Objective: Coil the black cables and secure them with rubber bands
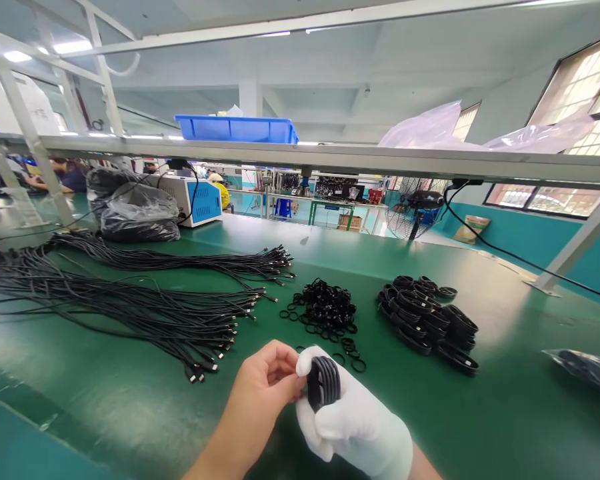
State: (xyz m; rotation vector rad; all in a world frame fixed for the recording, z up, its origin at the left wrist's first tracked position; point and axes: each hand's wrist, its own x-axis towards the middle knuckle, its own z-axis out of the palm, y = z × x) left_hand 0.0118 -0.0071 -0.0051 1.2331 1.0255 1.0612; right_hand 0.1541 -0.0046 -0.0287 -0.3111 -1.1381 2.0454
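Observation:
A black coiled cable [324,383] is gripped in my right hand [353,417], which wears a white glove. The gloved thumb and fingers wrap around the coil near the front of the table. My left hand [267,383], bare, has its fingers curled and pinched at the left side of the same coil; exactly which part of it lies between the fingertips is hidden. Just beyond both hands lies a pile of small black rings [329,307], a few of them loose close to the glove. Farther right is a stack of coiled black cables [427,317].
Long bundles of straight black cables [145,300] spread over the green table [130,407] on the left. Behind them are black plastic bags [137,210] and a blue-and-white machine [200,199]. A shelf [330,157] carrying a blue tray [237,130] crosses above. A plastic bag [587,370] lies far right.

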